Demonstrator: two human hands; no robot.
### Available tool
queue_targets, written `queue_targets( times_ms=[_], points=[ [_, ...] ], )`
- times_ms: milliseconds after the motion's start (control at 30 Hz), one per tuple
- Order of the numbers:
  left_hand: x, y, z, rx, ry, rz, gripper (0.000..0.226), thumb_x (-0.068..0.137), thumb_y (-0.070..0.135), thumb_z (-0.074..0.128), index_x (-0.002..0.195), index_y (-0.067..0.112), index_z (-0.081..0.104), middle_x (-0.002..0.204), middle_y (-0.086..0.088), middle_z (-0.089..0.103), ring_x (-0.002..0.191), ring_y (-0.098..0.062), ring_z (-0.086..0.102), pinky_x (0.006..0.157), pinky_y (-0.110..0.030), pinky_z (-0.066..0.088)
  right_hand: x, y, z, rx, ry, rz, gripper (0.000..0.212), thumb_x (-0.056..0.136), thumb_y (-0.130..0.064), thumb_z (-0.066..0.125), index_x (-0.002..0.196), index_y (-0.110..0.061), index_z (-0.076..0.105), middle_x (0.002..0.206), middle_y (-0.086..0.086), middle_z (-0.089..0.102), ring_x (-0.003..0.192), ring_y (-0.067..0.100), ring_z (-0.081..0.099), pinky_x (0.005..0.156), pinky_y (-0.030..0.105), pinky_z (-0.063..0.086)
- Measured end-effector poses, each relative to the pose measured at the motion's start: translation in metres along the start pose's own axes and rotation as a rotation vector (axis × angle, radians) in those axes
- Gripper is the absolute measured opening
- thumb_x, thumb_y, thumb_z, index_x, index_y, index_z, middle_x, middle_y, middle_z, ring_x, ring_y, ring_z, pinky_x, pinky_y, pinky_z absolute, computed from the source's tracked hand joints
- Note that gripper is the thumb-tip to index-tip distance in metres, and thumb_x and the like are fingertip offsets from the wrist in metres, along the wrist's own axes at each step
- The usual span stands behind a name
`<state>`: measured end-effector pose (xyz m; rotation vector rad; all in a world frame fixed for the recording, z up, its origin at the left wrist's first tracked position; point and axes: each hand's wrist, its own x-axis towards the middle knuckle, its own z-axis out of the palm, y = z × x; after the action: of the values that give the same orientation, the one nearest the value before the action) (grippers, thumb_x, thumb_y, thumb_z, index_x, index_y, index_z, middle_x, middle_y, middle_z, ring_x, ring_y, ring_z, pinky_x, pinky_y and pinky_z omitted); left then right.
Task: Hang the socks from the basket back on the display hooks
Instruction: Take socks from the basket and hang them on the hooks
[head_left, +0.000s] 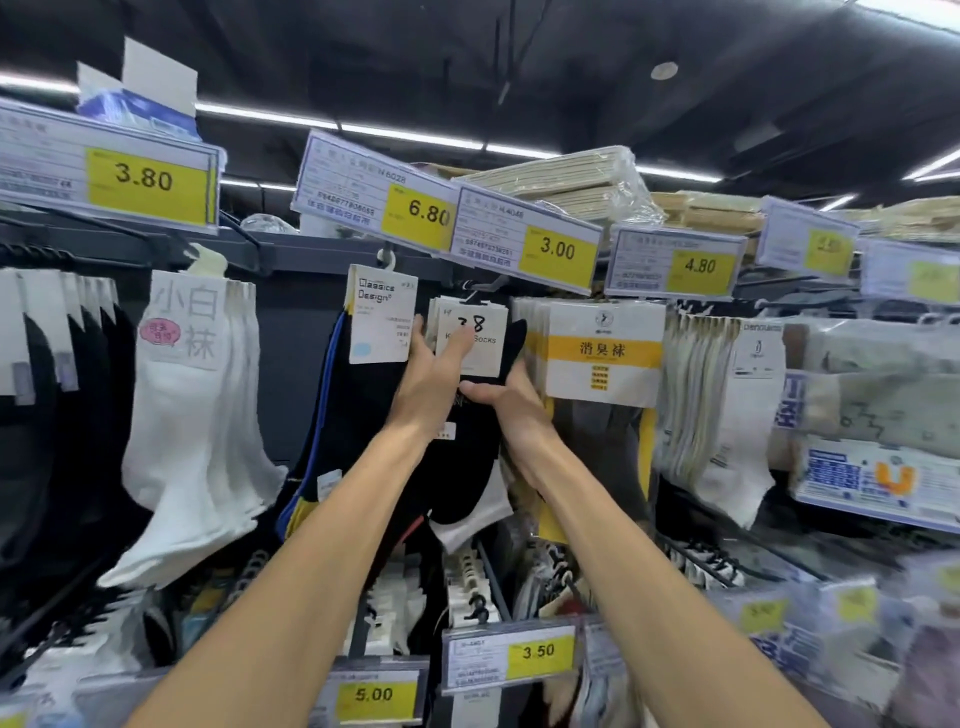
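A dark ceiling (571, 62) with white strip lights spans above a dark grey display rack (301, 332) crowded with hanging socks. The yellow-and-white "3.00" price tag (527, 249) sits at its top rail. Just below and left of that tag hangs the black pair of socks with a white card header (467, 467). The left hand (431, 374) pinches the card, thumb across its front. The right hand (511, 415) grips the black fabric beneath, thumb in front and fingers hidden behind. A thin metal hook (480, 288) juts out under the tag; I cannot tell whether the card is threaded onto it. Price tags far right of it are too blurred to read.
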<state>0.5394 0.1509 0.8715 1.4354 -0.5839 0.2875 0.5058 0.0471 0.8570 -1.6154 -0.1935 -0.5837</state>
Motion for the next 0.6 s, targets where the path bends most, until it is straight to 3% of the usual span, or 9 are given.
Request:
queue_targets(
  times_ms=[100,167,233,367,500,600],
  points=[
    [0.0,-0.002,-0.004,-0.048,-0.018,0.001,0.053,0.097,0.047,0.056,0.142,0.024,0.042,0.129,0.013,0.061,0.108,0.009,0.061,0.092,-0.022,0.042,0.001,-0.001,-0.001,0.043,-0.019,-0.03,0.064,0.087,0.006,0.061,0.143,-0.016,0.041,0.135,0.007,0.061,0.124,0.021,0.057,0.108,0.038,0.044],
    [0.001,-0.004,-0.005,-0.068,-0.002,0.01,0.036,0.098,0.044,0.056,0.13,0.027,0.051,0.113,0.011,0.069,0.098,0.004,0.067,0.083,-0.021,0.046,0.001,0.001,-0.002,0.067,-0.038,-0.027,0.06,0.09,0.006,0.058,0.143,-0.016,0.043,0.132,0.007,0.063,0.119,0.02,0.06,0.105,0.036,0.047],
    [0.0,-0.006,-0.006,-0.055,-0.003,0.0,0.032,0.1,0.041,0.053,0.128,0.027,0.051,0.111,0.011,0.069,0.103,-0.002,0.066,0.083,-0.021,0.047,0.0,0.004,-0.004,0.064,-0.062,-0.01,0.057,0.092,0.002,0.058,0.143,-0.02,0.044,0.125,0.0,0.065,0.114,0.014,0.062,0.102,0.032,0.048],
    [-0.002,-0.007,-0.002,0.031,0.047,0.032,0.025,0.105,0.032,0.047,0.129,0.029,0.046,0.105,0.019,0.064,0.094,0.009,0.06,0.074,-0.011,0.045,-0.007,0.0,-0.001,0.002,-0.055,0.013,0.053,0.097,-0.007,0.056,0.144,-0.027,0.044,0.13,-0.009,0.062,0.124,0.013,0.056,0.104,0.029,0.044],
    [-0.009,-0.01,-0.001,0.044,0.121,0.091,0.027,0.104,0.023,0.048,0.13,0.024,0.046,0.109,0.009,0.066,0.096,0.002,0.061,0.078,-0.018,0.047,-0.026,-0.006,0.0,-0.091,-0.005,-0.087,0.043,0.098,-0.014,0.057,0.135,-0.033,0.046,0.125,-0.017,0.06,0.118,0.004,0.056,0.093,0.017,0.041],
    [-0.022,-0.008,-0.005,0.111,0.122,0.131,0.038,0.103,0.021,0.051,0.14,0.019,0.042,0.125,0.003,0.065,0.108,-0.006,0.063,0.089,-0.026,0.047,-0.047,-0.012,-0.007,-0.075,-0.021,-0.109,0.04,0.099,-0.016,0.056,0.131,-0.038,0.046,0.119,-0.024,0.06,0.122,0.001,0.054,0.089,0.011,0.042]
  ],
)
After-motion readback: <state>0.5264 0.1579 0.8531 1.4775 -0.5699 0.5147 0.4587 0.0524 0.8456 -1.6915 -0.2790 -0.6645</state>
